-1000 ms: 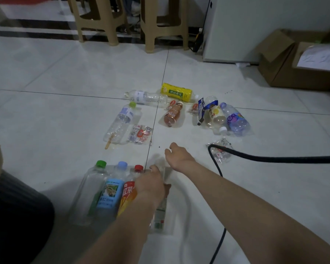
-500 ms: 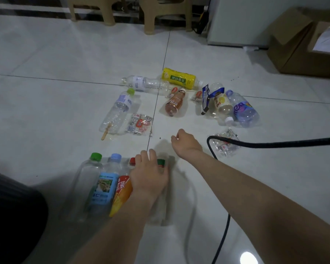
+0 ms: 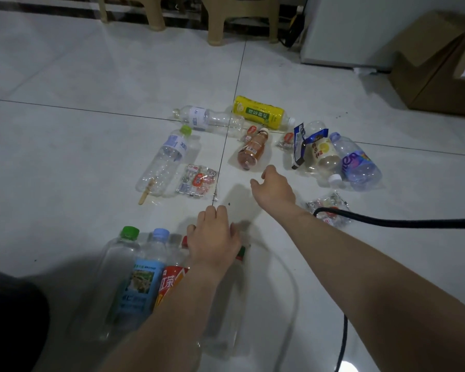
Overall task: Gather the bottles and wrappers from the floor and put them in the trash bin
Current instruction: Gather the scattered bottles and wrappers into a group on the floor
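Progress: early, no bin was in view | near row of bottles [image 3: 142, 280] lay gathered by the person; brown bottle [image 3: 251, 153], yellow bottle [image 3: 259, 112] and wrapper [image 3: 198, 179] lay scattered beyond | left hand [image 3: 212, 237] lay on the row (grip unclear); right hand [image 3: 274, 186] hung apart, empty, near the brown bottle.

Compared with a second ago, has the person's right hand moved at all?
Yes. The right hand has reached forward, away from the person, and is now much nearer the brown bottle lying ahead of it.

Dim, cool indoor light; glare spot on the floor [image 3: 65, 157] low right; corners blurred, perhaps warped.
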